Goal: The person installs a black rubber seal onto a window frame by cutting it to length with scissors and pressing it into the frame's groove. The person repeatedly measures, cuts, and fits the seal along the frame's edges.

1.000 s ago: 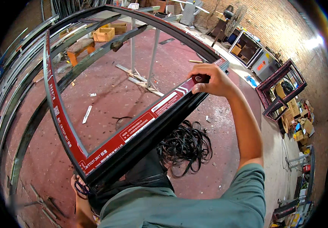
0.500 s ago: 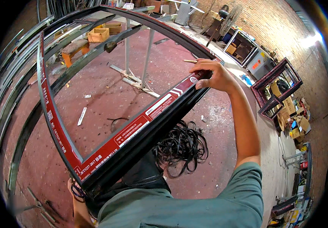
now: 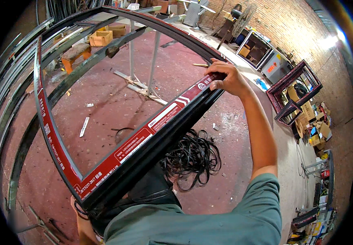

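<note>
A large window frame (image 3: 134, 143), dark with red printed film along its faces, spans the space in front of me. Near its right corner my right hand (image 3: 228, 78) is closed over the near rail, thumb on my side and fingers over the top. A short, tan, stick-like piece (image 3: 200, 65) pokes out by those fingers; its kind is unclear. At the near left corner my left hand (image 3: 76, 202) is mostly hidden by the frame, its fingers out of sight. A dark cord loop (image 3: 80, 211) lies around that wrist.
A tangled heap of black strips (image 3: 192, 159) lies on the red floor below the frame. Long metal profiles (image 3: 4, 106) fill the left. A stool (image 3: 74, 56) and wooden box (image 3: 101, 38) stand beyond. At right are a smaller frame (image 3: 275, 94) and piled cartons (image 3: 321, 128).
The window frame and my right hand have shifted slightly left in view, as has the background. My right hand keeps its grip on the rail.
</note>
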Demonstrator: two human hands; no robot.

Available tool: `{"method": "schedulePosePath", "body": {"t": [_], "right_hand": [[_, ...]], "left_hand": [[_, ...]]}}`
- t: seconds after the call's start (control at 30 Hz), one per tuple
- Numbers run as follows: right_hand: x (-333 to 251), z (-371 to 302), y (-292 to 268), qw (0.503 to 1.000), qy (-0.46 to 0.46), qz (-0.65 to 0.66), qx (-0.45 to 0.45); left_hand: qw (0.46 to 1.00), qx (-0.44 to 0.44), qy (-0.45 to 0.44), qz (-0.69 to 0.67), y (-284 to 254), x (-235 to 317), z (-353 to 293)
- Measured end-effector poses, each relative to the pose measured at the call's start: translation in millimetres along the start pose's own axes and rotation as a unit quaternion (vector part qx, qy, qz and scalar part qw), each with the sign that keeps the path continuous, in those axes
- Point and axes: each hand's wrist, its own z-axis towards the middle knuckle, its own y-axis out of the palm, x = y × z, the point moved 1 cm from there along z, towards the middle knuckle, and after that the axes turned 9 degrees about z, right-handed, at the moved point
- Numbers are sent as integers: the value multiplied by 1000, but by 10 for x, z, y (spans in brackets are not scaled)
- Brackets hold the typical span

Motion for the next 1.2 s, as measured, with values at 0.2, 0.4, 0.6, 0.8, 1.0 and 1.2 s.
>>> {"method": "schedulePosePath", "body": {"t": [0.2, 0.4, 0.6, 0.8, 1.0, 1.2], "right_hand": [[90, 1, -112, 1000, 13, 3, 10], [152, -22, -122, 1000, 11, 13, 12], [325, -75, -173, 999, -1, 0, 34], [306, -69, -243, 999, 39, 8, 35], [396, -125, -239, 996, 63, 20, 62], [478, -123, -382, 995, 36, -58, 65]], "left_hand": [[974, -218, -33, -43, -551, -148, 569], [971, -220, -60, -71, -492, -118, 375], [970, -221, -72, -72, -460, -123, 293], [969, -225, -76, -69, -413, -126, 276], [966, -234, -87, -66, -328, -160, 303], [965, -238, -88, -64, -219, -124, 300]]}}
